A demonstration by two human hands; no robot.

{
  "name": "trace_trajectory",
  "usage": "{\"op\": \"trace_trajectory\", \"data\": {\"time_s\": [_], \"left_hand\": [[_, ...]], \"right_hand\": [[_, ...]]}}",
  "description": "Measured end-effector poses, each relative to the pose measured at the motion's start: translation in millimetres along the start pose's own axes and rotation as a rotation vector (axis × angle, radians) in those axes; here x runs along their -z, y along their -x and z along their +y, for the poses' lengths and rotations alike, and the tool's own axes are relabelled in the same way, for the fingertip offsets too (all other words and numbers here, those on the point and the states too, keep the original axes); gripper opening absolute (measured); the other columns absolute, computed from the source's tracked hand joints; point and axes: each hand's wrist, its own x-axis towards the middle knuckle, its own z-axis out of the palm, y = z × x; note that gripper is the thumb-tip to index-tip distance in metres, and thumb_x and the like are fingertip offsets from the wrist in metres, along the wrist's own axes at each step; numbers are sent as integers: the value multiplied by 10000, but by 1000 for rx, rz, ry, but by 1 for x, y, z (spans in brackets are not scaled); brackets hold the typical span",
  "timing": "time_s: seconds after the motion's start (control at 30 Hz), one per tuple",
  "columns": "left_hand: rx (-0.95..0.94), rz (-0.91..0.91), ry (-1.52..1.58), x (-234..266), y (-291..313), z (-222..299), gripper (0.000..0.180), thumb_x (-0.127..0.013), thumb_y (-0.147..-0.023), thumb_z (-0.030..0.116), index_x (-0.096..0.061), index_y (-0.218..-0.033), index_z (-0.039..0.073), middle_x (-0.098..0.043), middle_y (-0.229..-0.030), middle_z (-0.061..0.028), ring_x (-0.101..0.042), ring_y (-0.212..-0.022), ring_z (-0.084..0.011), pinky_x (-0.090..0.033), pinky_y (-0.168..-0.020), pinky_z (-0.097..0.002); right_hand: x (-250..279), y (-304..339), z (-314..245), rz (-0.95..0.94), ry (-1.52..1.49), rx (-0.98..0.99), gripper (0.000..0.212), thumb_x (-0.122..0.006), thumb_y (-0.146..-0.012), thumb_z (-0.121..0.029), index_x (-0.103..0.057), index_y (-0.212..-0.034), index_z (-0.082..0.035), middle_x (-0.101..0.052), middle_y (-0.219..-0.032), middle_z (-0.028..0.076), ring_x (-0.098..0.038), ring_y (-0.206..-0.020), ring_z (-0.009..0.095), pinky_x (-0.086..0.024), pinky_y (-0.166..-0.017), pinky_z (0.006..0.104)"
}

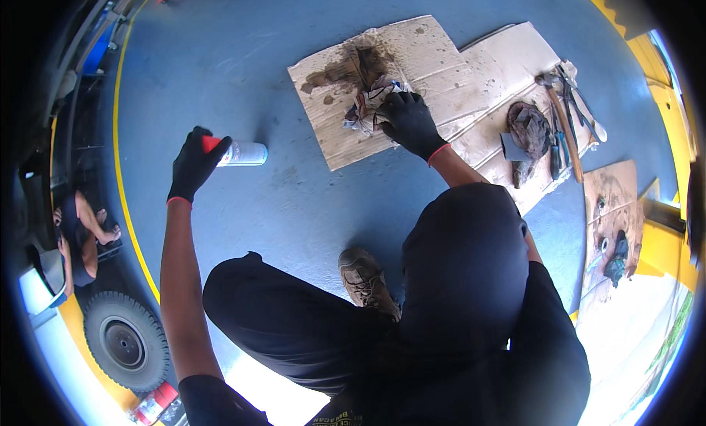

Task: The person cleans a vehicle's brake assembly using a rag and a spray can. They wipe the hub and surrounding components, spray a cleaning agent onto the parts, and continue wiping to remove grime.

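Observation:
My left hand [195, 160], in a black glove, is closed around the red top of a spray can [246, 153]. The can's pale body points right, above the blue floor. My right hand [412, 122], gloved too, rests on a crumpled, stained rag [368, 106], its fingers curled onto the cloth. Under the rag lies a flattened cardboard sheet [331, 144] with dark, oily stains at its far side.
Right of that sheet, more cardboard [507, 55] holds a hammer [564, 128], pliers-like tools and a dirty balled cloth [528, 128]. A stained board [612, 194] lies farther right. At left are a yellow floor line [118, 132], a tyre [126, 341] and a seated person [84, 235].

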Motion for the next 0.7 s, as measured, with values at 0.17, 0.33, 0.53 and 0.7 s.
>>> {"op": "trace_trajectory", "data": {"time_s": [0.17, 0.33, 0.53, 0.7], "left_hand": [[-175, 136, 110, 23, -3, -8, 511, -680, -1097, 422, -629, -1500, 112, -647, -1501, -164, -612, -1402, -374, -490, -1168, -472], [-170, 474, 211, 20, -21, -15, 521, -458, -1200, 373, -554, -1577, 27, -569, -1617, -192, -571, -1475, -342, -433, -1237, -448], [-40, 291, 348, -47, -31, -31, 566, -463, -1186, 444, -544, -1602, 70, -559, -1625, -186, -536, -1504, -370, -423, -1251, -470], [-69, 325, 159, -30, -29, -20, 581, -480, -1178, 460, -542, -1599, 63, -541, -1632, -194, -534, -1498, -393, -432, -1238, -516]], "right_hand": [[53, 31, 5, 235, 67, -87, 429, -866, -825, -258, -704, -1194, -109, -644, -1343, 137, -604, -1227, 377, -485, -1062, 514], [122, 60, 31, 372, 352, -295, 490, -889, -819, -283, -715, -1244, -112, -686, -1291, 132, -666, -1167, 379, -543, -983, 515], [176, 125, 101, 197, 292, -608, 460, -784, -935, -320, -704, -1319, -79, -672, -1360, 177, -659, -1202, 398, -542, -994, 512], [206, 233, 167, -71, 644, -1166, 365, -721, -1001, -370, -688, -1192, -59, -688, -1209, 275, -695, -1068, 497, -570, -864, 613]]}}
